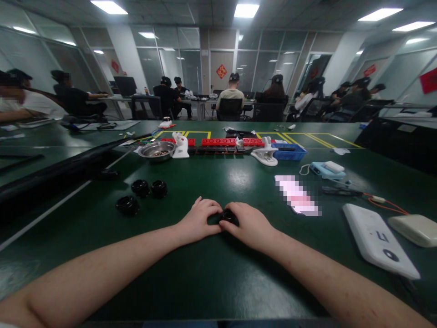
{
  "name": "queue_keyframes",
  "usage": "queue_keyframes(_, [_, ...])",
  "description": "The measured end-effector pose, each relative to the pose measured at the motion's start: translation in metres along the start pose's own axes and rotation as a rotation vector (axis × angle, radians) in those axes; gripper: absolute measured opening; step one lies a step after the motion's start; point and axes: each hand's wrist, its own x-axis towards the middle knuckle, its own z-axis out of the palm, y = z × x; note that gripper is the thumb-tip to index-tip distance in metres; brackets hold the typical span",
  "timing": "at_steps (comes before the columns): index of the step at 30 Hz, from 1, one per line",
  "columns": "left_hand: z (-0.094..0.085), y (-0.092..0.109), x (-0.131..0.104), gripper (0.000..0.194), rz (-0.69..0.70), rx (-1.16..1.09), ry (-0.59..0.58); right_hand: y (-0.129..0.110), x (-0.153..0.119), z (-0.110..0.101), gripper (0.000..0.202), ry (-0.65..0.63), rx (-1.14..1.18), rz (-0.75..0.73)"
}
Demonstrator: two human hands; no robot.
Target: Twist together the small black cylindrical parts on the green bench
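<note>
Both my hands meet over a small black round part [229, 217] low on the green table. My right hand [251, 223] curls around it, thumb and fingers closed on its sides. My left hand [201, 220] touches it from the other side with bent fingers and thumb; much of the part is hidden between the hands. To the left stand similar black round parts: one [127, 205] nearer me, and two more, a left one [140, 187] and a right one [159, 188], close together behind it.
Farther back are a metal bowl [157, 151] with small pieces, white clips [265, 152], red strips [218, 142] and a blue tray [290, 151]. A phone [296, 195], a white power bank [378, 241] and cables lie right. Several people sit at desks behind.
</note>
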Motion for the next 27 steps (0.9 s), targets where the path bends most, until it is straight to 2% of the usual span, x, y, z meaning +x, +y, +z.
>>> queue_keyframes(2, [0.0,0.0,0.0001,0.025,0.004,0.003,-0.007,-0.0004,-0.0011,-0.0007,0.023,-0.028,0.02,-0.037])
queue_keyframes(6, [0.0004,-0.0015,0.0003,0.026,0.011,0.021,-0.016,-0.0011,-0.0037,-0.0017,0.04,-0.065,0.062,-0.106])
queue_keyframes(10, [0.0004,-0.0021,0.0002,0.029,0.011,0.024,-0.022,-0.001,-0.002,-0.0019,0.051,0.03,0.046,-0.051])
queue_keyframes(13, [-0.0004,0.0001,-0.0004,0.028,0.012,0.019,-0.017,-0.0003,0.0006,-0.0037,0.034,0.061,0.022,-0.035])
queue_keyframes(16, [-0.0004,0.0012,-0.0005,0.027,0.017,0.02,-0.004,-0.0004,0.0008,-0.0063,0.019,0.041,0.034,-0.108])
queue_keyframes(21, [0.0011,-0.0009,-0.0002,0.028,0.016,0.018,0.004,-0.002,-0.0025,-0.0094,0.034,0.073,0.114,-0.224])
queue_keyframes(24, [0.0006,-0.0006,-0.0005,0.029,0.017,0.013,-0.006,-0.0007,-0.002,-0.0085,0.032,0.138,0.085,-0.144])
queue_keyframes(27, [0.0,0.0001,-0.0007,0.028,0.015,0.014,-0.004,0.0008,-0.0005,-0.0071,0.022,0.108,0.053,-0.078])
